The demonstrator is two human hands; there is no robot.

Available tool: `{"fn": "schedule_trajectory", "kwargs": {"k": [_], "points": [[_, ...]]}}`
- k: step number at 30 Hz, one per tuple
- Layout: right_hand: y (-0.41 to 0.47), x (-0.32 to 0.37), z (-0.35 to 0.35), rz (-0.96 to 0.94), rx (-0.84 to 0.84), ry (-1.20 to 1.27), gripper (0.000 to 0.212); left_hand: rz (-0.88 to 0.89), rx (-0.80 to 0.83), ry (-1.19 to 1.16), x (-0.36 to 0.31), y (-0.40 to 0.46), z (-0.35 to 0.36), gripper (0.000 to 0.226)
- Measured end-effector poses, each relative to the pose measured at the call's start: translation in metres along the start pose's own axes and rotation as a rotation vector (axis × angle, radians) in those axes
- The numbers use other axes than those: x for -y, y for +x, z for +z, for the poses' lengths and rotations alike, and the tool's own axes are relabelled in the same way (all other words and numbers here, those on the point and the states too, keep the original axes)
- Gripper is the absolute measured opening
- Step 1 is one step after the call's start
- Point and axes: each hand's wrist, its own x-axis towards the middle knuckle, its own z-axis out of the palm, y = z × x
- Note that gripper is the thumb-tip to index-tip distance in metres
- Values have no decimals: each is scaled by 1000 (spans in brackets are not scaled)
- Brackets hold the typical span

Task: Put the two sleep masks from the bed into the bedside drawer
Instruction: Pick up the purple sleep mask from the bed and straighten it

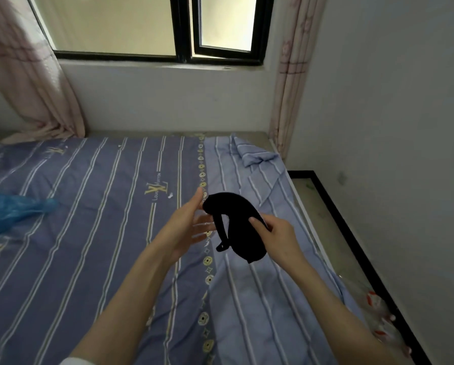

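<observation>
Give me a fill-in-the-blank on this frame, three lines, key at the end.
1. The black fabric sleep mask is pinched by the ____ hand.
2. The left hand beside it is ____, palm toward the mask.
3. The crumpled plastic bag on the striped bed sheet is ____ in colour.
4. The black-framed window above the bed stands ____.

Missing words: right; open; blue; ajar

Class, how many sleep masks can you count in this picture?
1: a black sleep mask held above the bed, gripped by the right hand, the open left hand beside it. A second may be hidden.
</observation>
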Motion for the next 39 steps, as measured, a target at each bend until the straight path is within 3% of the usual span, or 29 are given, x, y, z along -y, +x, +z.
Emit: {"fn": "schedule_trajectory", "kwargs": {"k": [4,8,10,14,18,22,26,29,31,33,36,39], "points": [[-3,6,-1,135,8,184,24,64,-21,-38,0,-4,5,11],[-5,5,-7,462,172,874,21,122,-84,88,7,-9,6,21],[-5,3,-8,530,236,1026,19,173,-130,214,10,-10,8,21],[0,11,-1,544,235,1138,50,267,-139,380,9,-11,12,20],[4,15,9,524,99,1152,24,273,-157,344,12,-14,13,28],[7,18,9,485,10,1135,19,144,-128,153,14,-16,9,43],[11,17,7,511,-5,1147,21,9,48,206,20,-18,2,26],[15,16,6,528,3,1187,22,13,151,237,23,-20,-8,7],[18,14,5,534,-14,1207,20,17,194,236,23,-23,-18,19],[21,11,5,559,-55,1249,20,46,163,81,22,-26,-30,27],[24,7,9,626,-122,1319,23,137,-14,-455,20,-32,-50,30],[23,13,29,671,-67,1359,16,274,-159,-730,21,-46,-67,34]]}}
